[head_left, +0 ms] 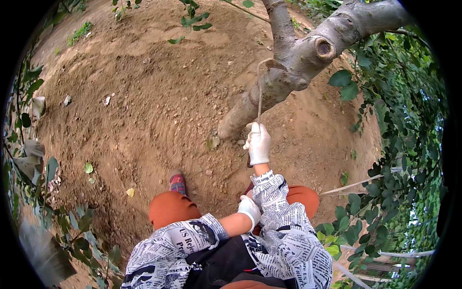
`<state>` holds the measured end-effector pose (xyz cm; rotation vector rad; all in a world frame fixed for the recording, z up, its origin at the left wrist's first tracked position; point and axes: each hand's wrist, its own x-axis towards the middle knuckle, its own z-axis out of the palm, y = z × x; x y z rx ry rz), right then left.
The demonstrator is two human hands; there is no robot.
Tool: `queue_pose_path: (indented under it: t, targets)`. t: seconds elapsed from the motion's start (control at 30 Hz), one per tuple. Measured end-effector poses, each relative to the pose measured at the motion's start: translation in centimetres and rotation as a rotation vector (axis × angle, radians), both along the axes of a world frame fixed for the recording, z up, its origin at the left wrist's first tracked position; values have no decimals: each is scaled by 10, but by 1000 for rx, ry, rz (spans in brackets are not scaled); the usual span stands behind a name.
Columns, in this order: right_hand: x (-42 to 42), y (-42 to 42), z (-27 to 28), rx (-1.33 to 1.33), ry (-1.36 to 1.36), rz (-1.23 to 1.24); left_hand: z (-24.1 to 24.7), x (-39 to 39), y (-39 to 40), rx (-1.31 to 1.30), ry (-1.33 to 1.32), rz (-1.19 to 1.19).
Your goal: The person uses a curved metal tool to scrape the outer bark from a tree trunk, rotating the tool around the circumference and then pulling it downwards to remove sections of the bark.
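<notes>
My right hand (258, 143), in a white glove, is closed on the shaft of a hooked tool (260, 86) with a thin curved metal neck. Its flat tip rests against the bark of a thick tree trunk (278, 86), just below the fork. A dark end of the tool shows below the hand. My left hand (249, 210), also in a white glove, is near my right forearm, close to the sleeve; its fingers are curled and partly hidden, and whether it holds anything cannot be told.
Bare brown soil (144, 108) with small stones and fallen leaves surrounds the trunk. A cut branch stub (325, 48) faces up. Leafy branches (393, 202) hang at the right, with pale straps (353, 186) among them. More leaves and whitish bags (34, 159) line the left.
</notes>
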<state>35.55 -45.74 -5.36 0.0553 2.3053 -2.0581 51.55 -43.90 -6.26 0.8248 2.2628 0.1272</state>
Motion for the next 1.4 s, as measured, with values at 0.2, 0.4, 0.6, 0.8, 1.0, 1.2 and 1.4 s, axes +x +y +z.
queue_pose_path:
  t: [0.2, 0.4, 0.6, 0.8, 1.0, 1.2, 1.4]
  targets:
    - [-4, -1, -27, -69, -1, -14, -10, 1, 3, -29, 41, -14]
    - [20, 11, -98, 101, -154, -49, -17, 0, 8, -40, -135, 7]
    - [-8, 7, -86, 192, 46, -42, -19, 2, 4, -30, -24, 6]
    - [10, 47, -157, 408, 40, -52, 3, -8, -4, 12, -138, 137]
    - [0, 35, -149, 299, 97, -36, -2, -3, 0, -21, -68, 175]
    - [5, 51, -175, 255, -38, -3, 9, -11, -8, 29, -195, 118]
    - [-3, 36, -183, 253, -55, 24, -1, -8, -3, -24, -38, 46]
